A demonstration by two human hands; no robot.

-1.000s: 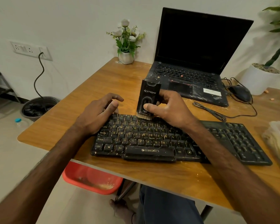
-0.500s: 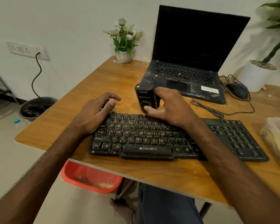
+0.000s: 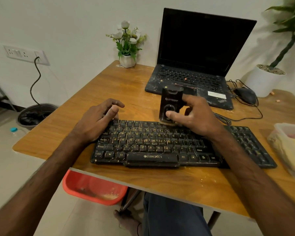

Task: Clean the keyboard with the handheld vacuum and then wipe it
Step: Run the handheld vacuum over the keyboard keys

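Keyboard (image 3: 160, 145) first: it lies flat near the front edge of the table (image 3: 95, 92), black, crumbs and pale dust showing on its keys. There is only the head view to go by.

Your left hand (image 3: 99, 120) rests on the keyboard's far left corner, fingers loosely curled and holding nothing; it looks to be there to pin the board down. Your right hand (image 3: 192, 116) wraps the vacuum (image 3: 170, 106), thumb across its front face and fingers behind it, a firm closed hold. The vacuum stands upright with its brush end touching the keyboard's top row, right of centre.

Beyond the keyboard sits an open laptop (image 3: 194, 65), dusty too, with a mouse (image 3: 245, 95) to its right and a flower pot (image 3: 127, 60) to its left. Off the keyboard's right end lies a clear bag (image 3: 289, 147) with something yellow inside; whether that is the wiping cloth, you cannot tell. Below the table, under the keyboard's left end, is a red basin (image 3: 92, 188).

On handling, judging by looks: the keyboard is stiff, thin and light, so it will likely slide on the smooth wood if you push the brush hard. Keep your left palm on that corner, on the frame instead of on the keys. The keycaps can pop off, so press lightly. The vacuum is small and rigid; your grip round its middle suits it.

You seem partway through vacuuming; wiping is not yet begun.
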